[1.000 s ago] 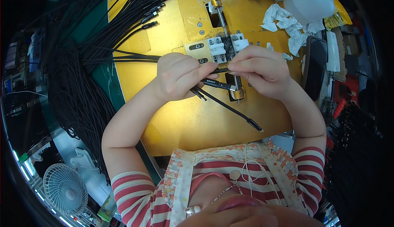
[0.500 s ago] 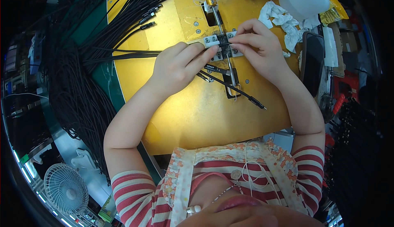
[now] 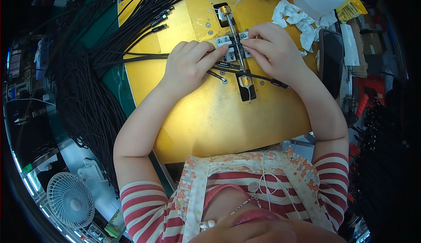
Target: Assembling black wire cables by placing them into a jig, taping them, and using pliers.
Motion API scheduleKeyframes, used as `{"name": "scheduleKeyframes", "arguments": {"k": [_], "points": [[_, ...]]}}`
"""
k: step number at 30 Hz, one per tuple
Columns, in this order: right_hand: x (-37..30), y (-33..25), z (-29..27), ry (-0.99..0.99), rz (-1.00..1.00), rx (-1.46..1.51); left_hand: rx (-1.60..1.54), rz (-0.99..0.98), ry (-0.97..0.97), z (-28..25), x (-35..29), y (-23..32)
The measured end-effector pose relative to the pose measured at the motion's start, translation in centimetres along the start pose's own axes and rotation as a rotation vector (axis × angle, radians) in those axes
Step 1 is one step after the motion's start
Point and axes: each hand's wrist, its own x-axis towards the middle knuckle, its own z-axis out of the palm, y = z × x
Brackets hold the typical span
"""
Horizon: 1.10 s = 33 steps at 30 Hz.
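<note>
Left hand [image 3: 190,65] pinching a thin black cable [image 3: 131,58] with its fingertips against the small white clamp block [image 3: 228,45]. Right hand [image 3: 274,52] likewise clenched on the cable at the block's other side. Block mounted on a slim metal rail [image 3: 237,50], near the far edge of the yellow desk [image 3: 219,120]. Heaped along the desk's left edge, a bundle of black cables [image 3: 79,89]. Near the far right corner, crumpled white tissue [image 3: 298,19].

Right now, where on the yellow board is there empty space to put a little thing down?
The biggest bare patch of the yellow board lies between the forearms, below the left hand and right hand. It is crowded at the white clamp fixture, along the black cables on the left, and by the crumpled tissues top right.
</note>
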Motion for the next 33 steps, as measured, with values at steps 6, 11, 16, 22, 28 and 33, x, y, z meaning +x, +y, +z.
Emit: {"name": "scheduleKeyframes", "arguments": {"k": [6, 11, 16, 22, 28, 33], "points": [[0.1, -0.1, 0.0, -0.009, -0.025, -0.042, 0.013, 0.035, 0.068, 0.6, 0.2, -0.5], [0.0, -0.1, -0.1, -0.021, -0.031, -0.069, -0.002, 0.023, 0.065, 0.7, 0.2, -0.6], [0.0, -0.3, -0.4, -0.034, -0.031, -0.089, -0.014, 0.015, 0.066, 0.7, 0.2, -0.7], [-0.2, -1.1, -0.8, -0.149, -0.036, 0.143, -0.03, 0.015, 0.065, 0.7, 0.3, -0.9], [-0.1, -1.0, -0.7, -0.067, -0.06, 0.284, 0.011, 0.033, 0.048, 0.0, 0.3, -0.8], [-0.4, -0.8, -0.1, -0.012, 0.102, 0.469, 0.084, 0.055, 0.049, -0.4, 0.2, -0.3]]}}
